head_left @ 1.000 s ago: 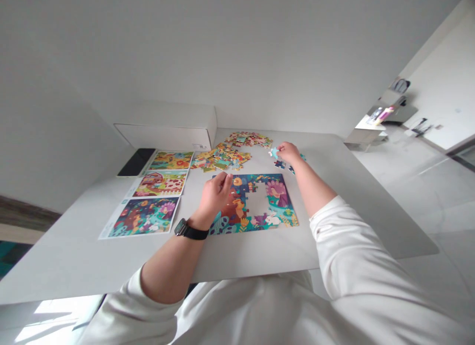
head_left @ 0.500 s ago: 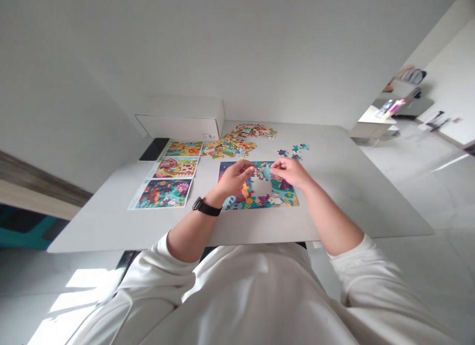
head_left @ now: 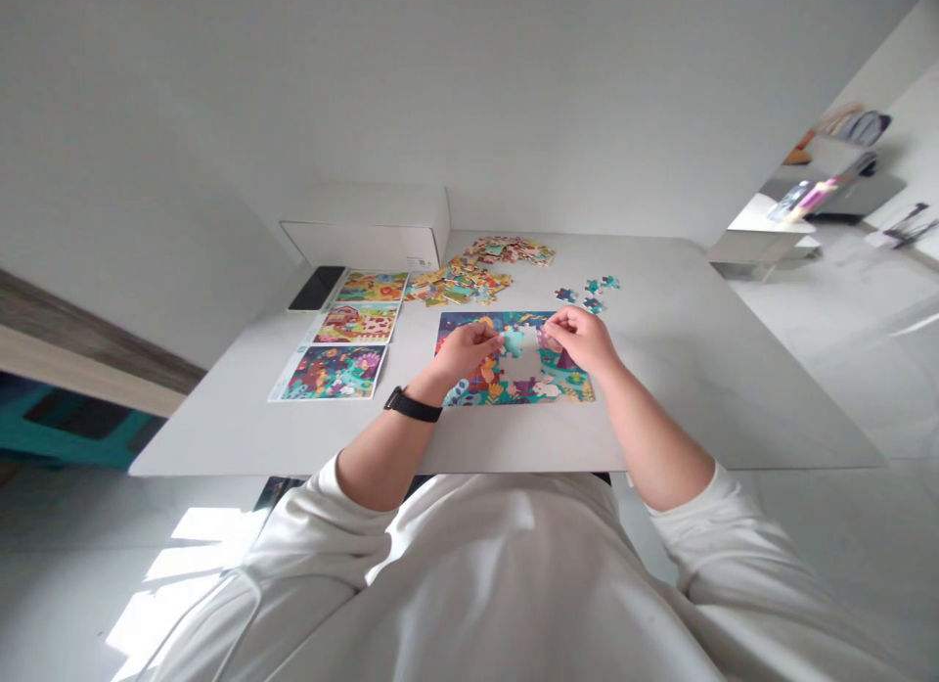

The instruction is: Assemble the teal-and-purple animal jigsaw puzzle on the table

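A partly built colourful jigsaw puzzle (head_left: 469, 325) lies on the white table (head_left: 660, 388), with a bare gap in its middle. My left hand (head_left: 464, 353), with a black watch on its wrist, pinches a teal puzzle piece (head_left: 514, 341) just above that gap. My right hand (head_left: 581, 340) hovers over the puzzle's right part. Its fingers are curled together close to the teal piece, and what they hold, if anything, is hidden.
Three picture cards (head_left: 334, 372) lie in a column left of the puzzle. Loose pieces sit in two heaps (head_left: 455, 286) behind it, and a few blue ones (head_left: 587, 293) at the back right. A white box (head_left: 371, 234) and a black phone (head_left: 317, 288) are at the far left.
My right hand came back from the loose blue pieces to the puzzle with a teal piece. Both hands now meet over the gap. The camera view has pulled back.
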The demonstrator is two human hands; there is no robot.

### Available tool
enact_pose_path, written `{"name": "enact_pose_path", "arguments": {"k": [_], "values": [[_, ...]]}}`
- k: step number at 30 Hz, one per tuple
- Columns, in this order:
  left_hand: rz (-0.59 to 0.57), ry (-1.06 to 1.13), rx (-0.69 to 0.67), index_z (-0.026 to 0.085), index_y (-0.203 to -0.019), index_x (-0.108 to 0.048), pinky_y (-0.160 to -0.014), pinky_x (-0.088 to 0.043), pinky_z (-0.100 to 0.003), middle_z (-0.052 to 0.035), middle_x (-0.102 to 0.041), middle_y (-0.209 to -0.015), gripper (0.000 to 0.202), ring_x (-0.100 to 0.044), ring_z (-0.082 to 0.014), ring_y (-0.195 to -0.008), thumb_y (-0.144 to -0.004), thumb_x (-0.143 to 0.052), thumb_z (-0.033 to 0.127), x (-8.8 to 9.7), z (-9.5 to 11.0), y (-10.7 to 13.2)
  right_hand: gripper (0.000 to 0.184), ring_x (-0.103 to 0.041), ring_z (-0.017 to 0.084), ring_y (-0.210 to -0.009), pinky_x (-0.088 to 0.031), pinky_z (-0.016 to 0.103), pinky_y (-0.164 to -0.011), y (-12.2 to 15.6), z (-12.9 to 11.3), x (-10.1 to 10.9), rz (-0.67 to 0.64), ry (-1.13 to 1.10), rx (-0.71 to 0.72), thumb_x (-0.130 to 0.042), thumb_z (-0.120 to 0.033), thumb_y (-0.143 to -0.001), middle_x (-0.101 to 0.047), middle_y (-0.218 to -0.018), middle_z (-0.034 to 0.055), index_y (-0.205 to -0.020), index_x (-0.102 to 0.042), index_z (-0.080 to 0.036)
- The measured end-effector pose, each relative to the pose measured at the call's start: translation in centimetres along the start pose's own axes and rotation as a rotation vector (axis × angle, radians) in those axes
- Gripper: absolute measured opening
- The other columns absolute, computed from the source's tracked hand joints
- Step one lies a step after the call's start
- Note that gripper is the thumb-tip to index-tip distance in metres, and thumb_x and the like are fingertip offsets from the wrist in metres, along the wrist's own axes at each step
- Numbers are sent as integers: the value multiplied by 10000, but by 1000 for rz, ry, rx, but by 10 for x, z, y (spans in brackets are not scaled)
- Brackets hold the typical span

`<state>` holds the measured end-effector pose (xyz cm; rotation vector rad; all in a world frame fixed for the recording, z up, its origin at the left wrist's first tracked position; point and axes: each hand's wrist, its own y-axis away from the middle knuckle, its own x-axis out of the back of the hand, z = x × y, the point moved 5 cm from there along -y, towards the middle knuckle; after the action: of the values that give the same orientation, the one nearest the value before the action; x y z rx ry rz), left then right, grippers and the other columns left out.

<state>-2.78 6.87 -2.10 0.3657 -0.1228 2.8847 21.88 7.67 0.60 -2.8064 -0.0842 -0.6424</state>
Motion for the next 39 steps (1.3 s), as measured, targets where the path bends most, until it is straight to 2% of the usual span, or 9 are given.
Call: {"name": "enact_pose_path", "arguments": {"k": [3, 6, 9, 16, 20, 25, 29, 32, 39], "values": [[-8, 32, 36, 192, -824, -646, -527, -394, -226, -12, -691, -716, 520, -532, -108, -572, -782, -817, 682, 0, -2, 2, 222, -749, 218, -824, -604, 359, -830, 4, -7, 2, -7, 57, 125, -702, -451, -962, -812, -943, 56, -1019, -737, -239], [-24, 41, 65, 191, -843, -657, -510, -390, -221, -11, -696, -723, 523, -527, -103, -556, -777, -821, 683, -2, -3, 3, 232, -751, 271, -1086, -599, 429, -989, 11, -20, -10, -80, 157, 347, -786, -349, -915, -795, -1185, 91, -1123, -742, -257], [-22, 43, 62, 191, -848, -659, -519, -408, -219, -5, -688, -723, 514, -538, -105, -569, -778, -822, 674, -2, -2, 4, 296, -676, 307, -1303, -539, 504, -1134, 18, -29, -25, -170, 248, 512, -841, -265, -871, -734, -1354, 102, -1145, -731, -278], [-33, 20, 59, 192, -851, -661, -499, -377, -214, 19, -634, -669, 476, -507, -98, -539, -821, -803, 645, -3, 0, 5, 258, -671, 304, -1270, -522, 501, -1148, 21, -28, -36, -197, 346, 619, -810, -193, -898, -736, -1281, 104, -1134, -730, -262], [-42, 0, 52, 191, -864, -674, -492, -362, -218, 22, -617, -650, 496, -499, -101, -530, -839, -780, 675, -3, -5, 4, 300, -678, 308, -1270, -527, 501, -1150, 19, -26, -35, -225, 340, 585, -815, -195, -888, -742, -1271, 106, -1171, -742, -264], [-58, 16, 25, 185, -940, -673, -575, -448, -239, 0, -670, -729, 541, -592, -130, -639, -815, -809, 693, -5, -6, 2, 366, -681, 306, -1291, -531, 502, -1154, 17, -23, -33, -261, 269, 528, -824, -209, -866, -750, -1291, 96, -1220, -757, -274], [-66, 77, 26, 188, -1003, -660, -594, -472, -242, 1, -692, -749, 516, -626, -134, -656, -822, -835, 638, -6, -6, 1, 337, -735, 263, -1124, -607, 409, -965, 15, -19, -32, -291, 126, 402, -798, -323, -910, -769, -1264, 96, -1237, -749, -260], [-80, 117, 6, 190, -1024, -651, -615, -506, -246, 0, -710, -759, 473, -669, -146, -683, -828, -854, 569, -7, -6, 1, 360, -745, 223, -989, -604, 362, -884, 13, -14, -34, -294, 4, 284, -767, -420, -941, -787, -1197, 84, -1256, -730, -251], [-152, 92, -7, 194, -1069, -649, -664, -566, -269, -28, -765, -815, 444, -742, -177, -733, -844, -846, 522, -14, -7, 3, 349, -703, 193, -799, -574, 335, -808, 2, 7, -35, -272, -74, 36, -808, -530, -881, -790, -913, 45, -1021, -780, -212]]}}
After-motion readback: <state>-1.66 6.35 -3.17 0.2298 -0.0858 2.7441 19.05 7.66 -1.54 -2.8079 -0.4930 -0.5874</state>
